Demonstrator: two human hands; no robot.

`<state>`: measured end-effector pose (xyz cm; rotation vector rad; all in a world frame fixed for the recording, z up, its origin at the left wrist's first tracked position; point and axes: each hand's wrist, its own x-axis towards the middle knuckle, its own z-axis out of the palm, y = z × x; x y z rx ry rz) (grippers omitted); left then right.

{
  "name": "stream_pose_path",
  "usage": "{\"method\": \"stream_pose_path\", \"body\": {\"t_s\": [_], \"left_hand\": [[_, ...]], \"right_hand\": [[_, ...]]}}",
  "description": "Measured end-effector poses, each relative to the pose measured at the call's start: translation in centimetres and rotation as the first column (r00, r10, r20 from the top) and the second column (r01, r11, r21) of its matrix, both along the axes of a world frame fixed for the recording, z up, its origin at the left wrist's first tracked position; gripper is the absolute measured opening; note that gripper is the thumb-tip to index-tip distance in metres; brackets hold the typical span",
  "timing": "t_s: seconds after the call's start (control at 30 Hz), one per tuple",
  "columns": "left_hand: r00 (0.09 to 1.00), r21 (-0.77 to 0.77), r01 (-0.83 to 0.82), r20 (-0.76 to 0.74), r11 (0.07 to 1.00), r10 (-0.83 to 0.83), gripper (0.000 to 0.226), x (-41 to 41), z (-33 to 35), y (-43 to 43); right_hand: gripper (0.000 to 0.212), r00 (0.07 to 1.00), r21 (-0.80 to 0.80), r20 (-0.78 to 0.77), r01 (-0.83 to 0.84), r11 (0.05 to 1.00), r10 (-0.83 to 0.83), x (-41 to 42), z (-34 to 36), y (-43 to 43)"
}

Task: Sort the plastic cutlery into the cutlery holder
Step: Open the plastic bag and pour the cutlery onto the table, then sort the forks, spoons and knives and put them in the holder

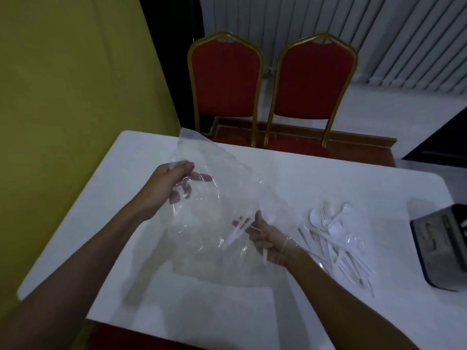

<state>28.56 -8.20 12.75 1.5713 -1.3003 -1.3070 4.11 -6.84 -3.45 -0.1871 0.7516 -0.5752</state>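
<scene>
You are looking down at a white table (pixel 316 178) with rounded corners, in dim, cool light that leaves its surface greyish. To your left a yellow-green wall (pixel 70 92) fills that whole side and runs down past the table's edge. Beyond the far edge stand two red padded chairs (pixel 273 82) with gold metal frames, side by side and facing you. Behind them hang pale vertical blinds (pixel 353 29), with a dark strip (pixel 171 46) between the blinds and the wall. Under the chairs lies a red floor area with a wooden border (pixel 353 140); farther right the floor (pixel 404 112) is pale.
</scene>
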Motion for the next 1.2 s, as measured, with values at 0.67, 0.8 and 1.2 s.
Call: {"method": "stream_pose_path", "body": {"t_s": [0.67,0.8,1.2], "left_hand": [[0.922,0.065,-0.304,0.269,0.950,0.277,0.028,10.1,-8.1,1.0],[0.716,0.087,-0.493,0.606,0.866,0.347,0.065,11.0,-13.1,2.5],[0.528,-0.015,-0.114,0.846,0.993,0.073,0.083,-3.4,-19.8,4.7]], "right_hand": [[0.027,0.448,-0.130,-0.894,-0.303,0.944,0.020,-11.5,2.6,-0.1],[0.020,0.114,-0.048,-0.993,-0.414,0.909,-0.001,-13.7,-0.1,0.8],[0.049,-0.176,0.033,-0.981,-0.579,0.814,-0.086,-14.9,-1.3,1.7]]}}
